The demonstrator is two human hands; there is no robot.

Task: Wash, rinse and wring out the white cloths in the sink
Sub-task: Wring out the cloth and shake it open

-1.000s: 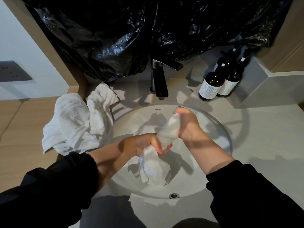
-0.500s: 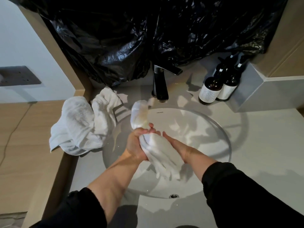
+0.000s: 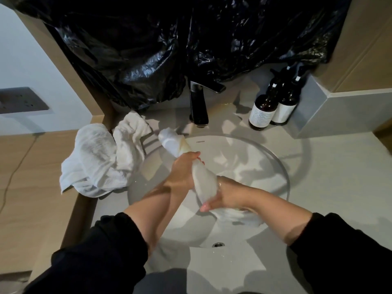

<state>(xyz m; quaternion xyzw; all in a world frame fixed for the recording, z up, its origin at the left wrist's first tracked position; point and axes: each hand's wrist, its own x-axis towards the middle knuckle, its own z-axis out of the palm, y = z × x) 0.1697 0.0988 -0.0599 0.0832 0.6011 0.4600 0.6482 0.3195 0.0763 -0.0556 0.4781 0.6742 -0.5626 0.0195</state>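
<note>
White cloth (image 3: 204, 183), twisted, gripped in both hands (image 3: 182, 174)

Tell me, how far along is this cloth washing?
Possibly done: a pile of cloths lies on the counter beside the sink, washed or not I can't tell. In hand: left hand and right hand grip one twisted cloth over it. Left: finishing this wring.

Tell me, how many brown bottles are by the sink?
2. One brown bottle stands right of the faucet; the second bottle is close behind it. Another could be hidden behind them.
</note>
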